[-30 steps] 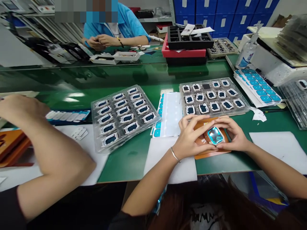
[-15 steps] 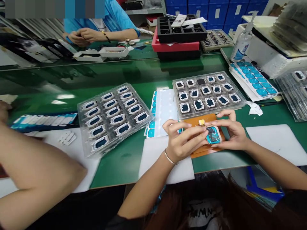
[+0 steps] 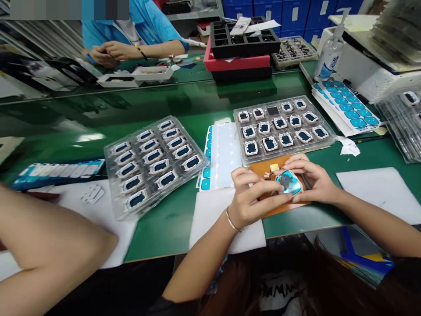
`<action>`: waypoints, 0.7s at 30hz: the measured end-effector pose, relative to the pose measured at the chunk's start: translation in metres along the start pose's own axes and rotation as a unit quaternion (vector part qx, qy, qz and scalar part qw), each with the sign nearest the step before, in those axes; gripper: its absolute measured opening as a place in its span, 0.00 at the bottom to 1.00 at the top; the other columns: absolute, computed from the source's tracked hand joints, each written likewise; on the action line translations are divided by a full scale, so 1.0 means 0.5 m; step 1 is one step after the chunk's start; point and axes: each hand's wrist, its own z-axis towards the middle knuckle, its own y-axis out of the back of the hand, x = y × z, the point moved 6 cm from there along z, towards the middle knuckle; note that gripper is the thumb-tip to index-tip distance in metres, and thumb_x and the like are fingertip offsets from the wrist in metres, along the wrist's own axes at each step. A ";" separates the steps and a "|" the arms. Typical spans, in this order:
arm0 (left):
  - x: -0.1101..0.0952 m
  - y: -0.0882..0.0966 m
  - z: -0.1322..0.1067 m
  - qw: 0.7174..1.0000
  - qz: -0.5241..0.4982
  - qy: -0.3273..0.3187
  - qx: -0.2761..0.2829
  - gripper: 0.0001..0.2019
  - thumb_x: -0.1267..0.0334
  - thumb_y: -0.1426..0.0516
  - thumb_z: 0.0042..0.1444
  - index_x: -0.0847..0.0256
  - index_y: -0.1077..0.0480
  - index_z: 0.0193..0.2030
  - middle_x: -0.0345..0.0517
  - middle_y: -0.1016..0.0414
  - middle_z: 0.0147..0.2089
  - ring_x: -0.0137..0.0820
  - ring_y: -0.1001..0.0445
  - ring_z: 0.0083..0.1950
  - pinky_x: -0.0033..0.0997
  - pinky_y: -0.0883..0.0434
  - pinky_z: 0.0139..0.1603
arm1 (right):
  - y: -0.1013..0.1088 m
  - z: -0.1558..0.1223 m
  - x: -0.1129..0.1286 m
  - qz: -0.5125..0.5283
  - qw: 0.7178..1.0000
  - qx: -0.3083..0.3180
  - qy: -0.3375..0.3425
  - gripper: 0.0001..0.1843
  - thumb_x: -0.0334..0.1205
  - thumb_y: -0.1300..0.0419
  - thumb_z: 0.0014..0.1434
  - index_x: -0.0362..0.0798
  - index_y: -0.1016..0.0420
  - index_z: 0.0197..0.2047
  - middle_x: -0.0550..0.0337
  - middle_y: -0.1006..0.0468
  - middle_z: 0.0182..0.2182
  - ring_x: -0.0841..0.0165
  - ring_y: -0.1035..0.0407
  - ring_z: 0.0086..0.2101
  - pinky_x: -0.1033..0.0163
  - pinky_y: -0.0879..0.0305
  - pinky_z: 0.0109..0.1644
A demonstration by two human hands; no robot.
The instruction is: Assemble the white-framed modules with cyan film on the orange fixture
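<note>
My left hand [image 3: 250,193] and my right hand [image 3: 311,177] close from both sides on a small watch-like case with a shiny blue film [image 3: 288,182]. The case rests on a brown fixture block [image 3: 259,169] at the table's near edge. A small yellow tab [image 3: 274,167] lies on the block just above the case. My fingertips pinch the case's edges. A bracelet sits on my left wrist.
Two clear trays of cases lie on the green table, one behind the block [image 3: 283,127], one to the left [image 3: 154,163]. Blue film sheets [image 3: 345,107] and a pump bottle [image 3: 327,57] are far right. A co-worker's arm [image 3: 49,254] fills the lower left; another person [image 3: 131,39] sits opposite.
My hands drew closer round the case and tilted it slightly. The co-worker's arm at left dropped lower and its hand left view. The camera shifted a little.
</note>
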 end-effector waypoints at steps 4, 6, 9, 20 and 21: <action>0.004 -0.010 -0.002 1.000 0.007 0.025 0.015 0.05 0.62 0.38 0.59 0.50 0.22 0.42 0.42 0.28 0.30 0.34 0.43 0.40 0.37 0.43 0.44 | -0.009 0.003 -0.014 0.095 0.994 0.032 -0.043 0.28 0.48 0.28 0.55 0.60 0.27 0.58 0.57 0.29 0.49 0.65 0.31 0.52 0.56 0.30 0.59; 0.007 -0.013 -0.004 0.999 0.011 0.038 0.026 0.06 0.60 0.40 0.61 0.51 0.22 0.43 0.44 0.29 0.33 0.35 0.43 0.41 0.38 0.42 0.44 | -0.008 0.004 -0.016 0.085 0.994 0.038 -0.054 0.28 0.48 0.27 0.54 0.59 0.26 0.57 0.57 0.27 0.48 0.64 0.32 0.52 0.56 0.31 0.60; 0.010 -0.016 -0.007 0.998 0.017 0.054 0.040 0.09 0.56 0.41 0.62 0.52 0.23 0.46 0.46 0.29 0.37 0.36 0.41 0.43 0.39 0.42 0.46 | -0.007 0.003 -0.019 0.088 0.993 0.049 -0.066 0.29 0.47 0.27 0.53 0.59 0.26 0.57 0.56 0.28 0.49 0.63 0.33 0.54 0.55 0.31 0.60; 0.025 -0.013 -0.010 0.991 0.051 0.121 0.032 0.21 0.41 0.38 0.53 0.55 0.24 0.45 0.47 0.29 0.38 0.37 0.38 0.45 0.40 0.40 0.47 | -0.004 -0.002 -0.028 0.138 0.980 0.079 -0.116 0.27 0.49 0.28 0.54 0.64 0.26 0.57 0.57 0.36 0.50 0.65 0.33 0.53 0.55 0.33 0.61; 0.025 -0.013 -0.010 0.991 0.050 0.119 0.030 0.21 0.41 0.38 0.53 0.55 0.24 0.44 0.47 0.29 0.38 0.38 0.38 0.45 0.40 0.40 0.47 | -0.002 -0.002 -0.029 0.135 0.980 0.079 -0.120 0.27 0.50 0.28 0.54 0.65 0.26 0.57 0.57 0.37 0.51 0.65 0.34 0.54 0.55 0.33 0.61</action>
